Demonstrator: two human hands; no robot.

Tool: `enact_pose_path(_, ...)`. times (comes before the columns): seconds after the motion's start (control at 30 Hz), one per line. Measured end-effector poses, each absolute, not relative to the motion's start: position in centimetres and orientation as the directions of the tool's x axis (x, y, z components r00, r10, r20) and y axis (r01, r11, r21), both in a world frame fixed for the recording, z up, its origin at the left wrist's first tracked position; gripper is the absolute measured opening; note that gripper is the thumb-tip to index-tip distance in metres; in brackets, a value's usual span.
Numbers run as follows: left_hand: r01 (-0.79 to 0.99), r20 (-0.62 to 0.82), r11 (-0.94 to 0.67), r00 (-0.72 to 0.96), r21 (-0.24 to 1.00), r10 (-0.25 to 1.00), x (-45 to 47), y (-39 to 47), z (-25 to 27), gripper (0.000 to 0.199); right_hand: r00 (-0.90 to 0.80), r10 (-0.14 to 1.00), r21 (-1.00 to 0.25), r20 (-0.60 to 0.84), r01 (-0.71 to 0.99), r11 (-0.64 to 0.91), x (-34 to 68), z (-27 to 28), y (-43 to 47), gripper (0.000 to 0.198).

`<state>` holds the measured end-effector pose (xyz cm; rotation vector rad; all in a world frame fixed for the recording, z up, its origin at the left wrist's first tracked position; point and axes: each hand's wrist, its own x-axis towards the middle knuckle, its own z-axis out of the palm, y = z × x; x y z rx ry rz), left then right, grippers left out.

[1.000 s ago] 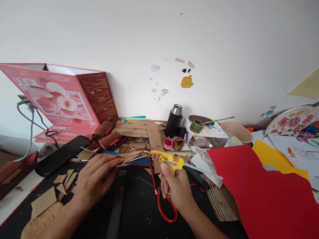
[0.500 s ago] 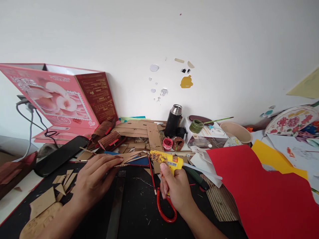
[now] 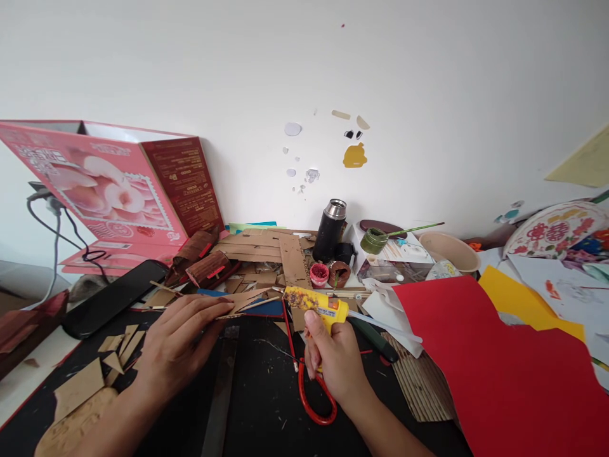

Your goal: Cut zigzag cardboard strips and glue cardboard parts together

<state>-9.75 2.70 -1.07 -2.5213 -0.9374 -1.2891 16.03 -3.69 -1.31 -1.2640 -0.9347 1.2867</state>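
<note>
My right hand is wrapped round the handle of a yellow hot glue gun, whose nozzle points left. A clear glue stick sticks out of its back end. Between the thumb and fingers of my left hand is a thin, pointed piece of cardboard, its tip close to the stained nozzle. My fingers cover its left part. Under my right hand lie red-handled scissors, their blades hidden. A red pencil lies between my hands, near a steel ruler.
Cardboard scraps lie at left beside a black phone. A pink box stands behind. Toward the wall are a black flask, a red paint jar and a green paint jar. Red paper covers the right side.
Both hands keep their grip and nearly the same place. The whole view has shifted very slightly; nothing else visibly differs.
</note>
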Motion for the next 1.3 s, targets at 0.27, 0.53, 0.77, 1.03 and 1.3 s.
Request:
enact_pose_path(0.27,0.576,0.766,-0.803,0.444,0.154,0.465,-9.7,2.7,-1.1,0.023,0.094,0.983,-0.979,-0.158,-0.142,-0.144,15.9,-1.9,-3.7,0.081)
enact_pose_path(0.53,0.522,0.755,-0.815,0.42,0.251,0.503,-9.2,2.5,-0.7,0.023,0.012,0.987,-0.971,-0.162,-0.179,-0.158,16.1,-2.1,-3.6,0.083)
enact_pose_path(0.77,0.52,0.759,-0.812,0.406,0.267,0.509,-9.2,2.6,-0.8,0.023,0.002,0.984,-0.947,-0.18,-0.27,-0.173,16.2,-2.5,-3.5,0.079)
enact_pose_path(1.03,0.545,0.756,-0.796,0.396,0.263,0.521,-9.5,2.8,-1.3,0.023,0.039,0.984,-0.934,-0.177,-0.321,-0.155,16.2,-2.1,-3.4,0.071)
enact_pose_path(1.3,0.556,0.759,-0.778,0.359,0.293,0.543,-9.4,2.8,-1.1,0.02,0.026,0.987,-0.948,-0.157,-0.285,-0.144,16.2,-2.5,-3.5,0.079)
